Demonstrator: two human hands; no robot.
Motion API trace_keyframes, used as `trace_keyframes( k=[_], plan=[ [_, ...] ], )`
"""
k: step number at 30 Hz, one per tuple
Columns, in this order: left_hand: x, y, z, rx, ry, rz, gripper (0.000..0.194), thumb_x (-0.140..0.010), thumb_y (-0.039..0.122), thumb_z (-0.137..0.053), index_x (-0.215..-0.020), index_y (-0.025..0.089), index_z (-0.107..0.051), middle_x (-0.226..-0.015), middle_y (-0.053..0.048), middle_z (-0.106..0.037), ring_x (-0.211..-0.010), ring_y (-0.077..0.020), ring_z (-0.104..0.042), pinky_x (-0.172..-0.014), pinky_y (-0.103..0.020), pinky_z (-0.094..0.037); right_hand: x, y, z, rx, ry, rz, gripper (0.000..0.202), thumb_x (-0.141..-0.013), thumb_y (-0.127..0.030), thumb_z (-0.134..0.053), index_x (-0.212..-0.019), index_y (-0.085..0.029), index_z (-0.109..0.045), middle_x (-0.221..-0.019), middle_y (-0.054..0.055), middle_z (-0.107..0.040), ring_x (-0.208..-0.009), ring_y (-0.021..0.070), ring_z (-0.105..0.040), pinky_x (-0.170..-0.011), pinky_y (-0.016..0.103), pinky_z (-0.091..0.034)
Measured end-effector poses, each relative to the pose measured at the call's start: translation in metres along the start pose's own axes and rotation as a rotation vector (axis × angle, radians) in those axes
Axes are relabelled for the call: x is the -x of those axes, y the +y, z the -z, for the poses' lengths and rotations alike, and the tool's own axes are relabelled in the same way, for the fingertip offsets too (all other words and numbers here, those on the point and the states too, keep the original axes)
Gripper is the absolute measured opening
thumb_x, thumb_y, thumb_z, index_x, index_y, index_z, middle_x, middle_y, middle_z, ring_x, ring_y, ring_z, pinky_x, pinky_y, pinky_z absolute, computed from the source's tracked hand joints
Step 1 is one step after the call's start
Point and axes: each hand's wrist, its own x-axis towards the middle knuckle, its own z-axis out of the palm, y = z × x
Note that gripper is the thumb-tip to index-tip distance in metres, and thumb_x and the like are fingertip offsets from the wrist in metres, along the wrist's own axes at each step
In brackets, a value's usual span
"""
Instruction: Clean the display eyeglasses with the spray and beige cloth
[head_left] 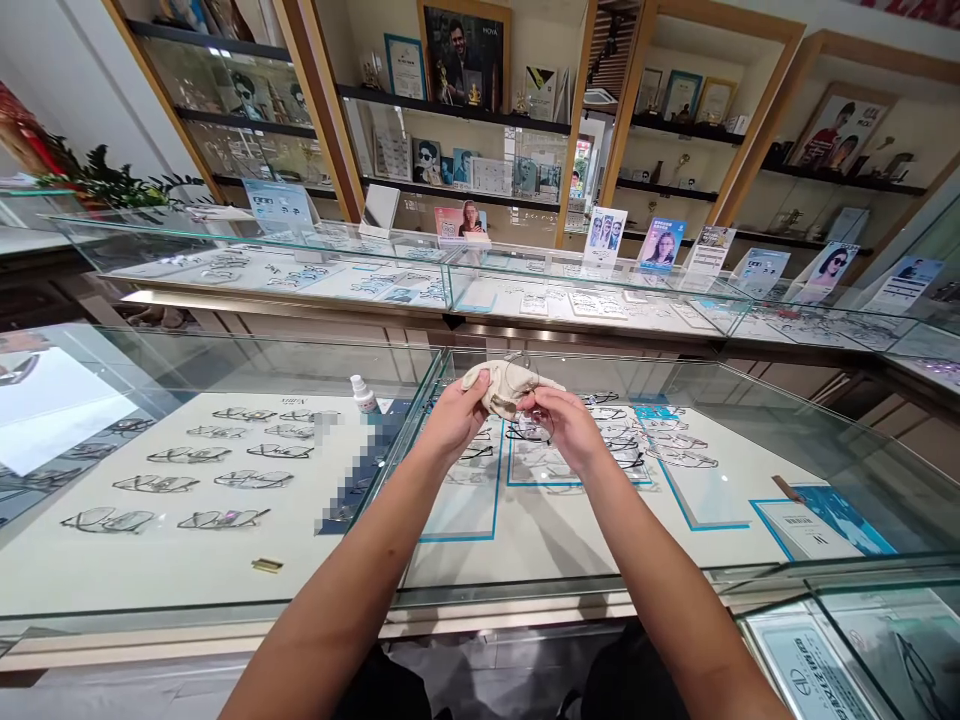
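Over the glass counter, my two hands are raised close together. My left hand [457,418] is closed on a cream cloth [495,392], which is bunched between the hands. A pair of thin-rimmed eyeglasses [519,372] is partly wrapped in the cloth, with one clear lens showing above it. The fingers of my right hand [566,425] pinch the eyeglasses at their near side, against the cloth. Much of the frame is hidden by cloth and fingers. Below and left, a small white spray bottle [364,396] stands on the counter.
Rows of eyeglasses [187,454] lie in the glass display case under my arms. A small gold-coloured piece [267,565] lies at the near left. Blue-edged cards [806,528] are at the right. Behind runs a second glass case [450,280] with upright leaflets [604,235].
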Motion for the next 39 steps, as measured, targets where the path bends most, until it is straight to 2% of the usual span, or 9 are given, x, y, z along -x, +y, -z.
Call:
trace_keyframes(
  k=[4, 8, 12, 17, 21, 26, 33, 36, 39],
  plan=[
    [0.001, 0.001, 0.004, -0.076, 0.001, 0.014, 0.053, -0.073, 0.050, -0.090, -0.108, 0.013, -0.077, -0.100, -0.009, -0.078, -0.095, -0.0223, -0.070, -0.087, -0.031, -0.054, 0.001, -0.011, 0.005, -0.021, 0.114, 0.133, 0.016, -0.079, -0.036, -0.074, -0.078, -0.023, -0.084, -0.096, 0.004, -0.073, -0.088, 0.0189, -0.059, -0.075, 0.030, -0.042],
    [0.011, -0.004, -0.001, -0.261, -0.125, 0.089, 0.051, -0.081, 0.057, -0.082, -0.107, 0.013, -0.077, -0.095, -0.008, -0.077, -0.089, -0.0219, -0.067, -0.082, -0.031, -0.052, -0.001, -0.012, 0.004, 0.015, 0.197, 0.220, 0.017, -0.078, -0.037, -0.074, -0.076, -0.023, -0.083, -0.099, 0.005, -0.068, -0.100, 0.0214, -0.059, -0.083, 0.031, -0.044],
    [0.022, -0.010, -0.013, -0.381, -0.219, 0.103, 0.053, -0.084, 0.062, -0.076, -0.106, 0.014, -0.077, -0.078, -0.004, -0.070, -0.083, -0.0214, -0.063, -0.076, -0.030, -0.048, -0.001, -0.006, -0.001, 0.011, 0.149, 0.223, 0.016, -0.079, -0.037, -0.075, -0.077, -0.023, -0.083, -0.096, 0.004, -0.065, -0.100, 0.0215, -0.059, -0.088, 0.030, -0.046],
    [0.026, -0.012, -0.017, -0.334, -0.218, 0.165, 0.065, -0.082, 0.076, -0.068, -0.103, 0.016, -0.076, -0.071, -0.001, -0.062, -0.072, -0.0179, -0.056, -0.070, -0.029, -0.045, 0.001, -0.001, -0.003, -0.035, 0.096, 0.171, 0.017, -0.081, -0.039, -0.077, -0.080, -0.023, -0.083, -0.095, 0.002, -0.062, -0.090, 0.0179, -0.058, -0.081, 0.027, -0.046],
    [0.025, -0.010, -0.015, -0.310, -0.216, 0.194, 0.056, -0.083, 0.066, -0.074, -0.108, 0.016, -0.075, -0.081, -0.003, -0.067, -0.074, -0.0173, -0.056, -0.071, -0.028, -0.044, 0.001, -0.003, -0.002, -0.050, 0.109, 0.148, 0.017, -0.081, -0.039, -0.078, -0.080, -0.023, -0.083, -0.094, 0.002, -0.062, -0.087, 0.0167, -0.057, -0.077, 0.026, -0.046],
    [0.025, -0.010, -0.018, -0.304, -0.252, 0.145, 0.044, -0.080, 0.052, -0.085, -0.101, 0.014, -0.075, -0.073, -0.001, -0.064, -0.076, -0.0169, -0.056, -0.073, -0.027, -0.044, 0.001, -0.003, -0.003, -0.071, 0.120, 0.138, 0.017, -0.080, -0.039, -0.078, -0.080, -0.023, -0.082, -0.091, 0.002, -0.065, -0.082, 0.0159, -0.057, -0.073, 0.026, -0.046],
    [0.027, -0.018, -0.025, -0.166, -0.228, 0.206, 0.049, -0.070, 0.041, -0.094, -0.106, 0.014, -0.074, -0.087, -0.004, -0.070, -0.077, -0.0142, -0.059, -0.071, -0.025, -0.044, 0.003, -0.002, -0.010, -0.064, 0.131, 0.128, 0.021, -0.079, -0.043, -0.081, -0.080, -0.023, -0.080, -0.088, 0.001, -0.066, -0.079, 0.0161, -0.056, -0.075, 0.027, -0.046],
    [0.027, -0.024, -0.025, -0.165, -0.170, 0.183, 0.055, -0.069, 0.041, -0.094, -0.113, 0.015, -0.074, -0.090, -0.003, -0.072, -0.078, -0.0145, -0.062, -0.072, -0.025, -0.046, 0.004, 0.002, -0.013, -0.032, 0.119, 0.156, 0.020, -0.081, -0.044, -0.079, -0.083, -0.024, -0.081, -0.094, 0.002, -0.066, -0.084, 0.0170, -0.057, -0.079, 0.027, -0.047],
    [0.025, -0.031, -0.024, -0.195, -0.101, 0.115, 0.059, -0.075, 0.050, -0.088, -0.121, 0.016, -0.073, -0.092, -0.004, -0.073, -0.080, -0.0156, -0.063, -0.075, -0.026, -0.047, 0.005, 0.005, -0.014, -0.006, 0.093, 0.176, 0.019, -0.083, -0.044, -0.078, -0.085, -0.025, -0.081, -0.098, 0.002, -0.064, -0.087, 0.0173, -0.058, -0.080, 0.028, -0.048]
  ],
)
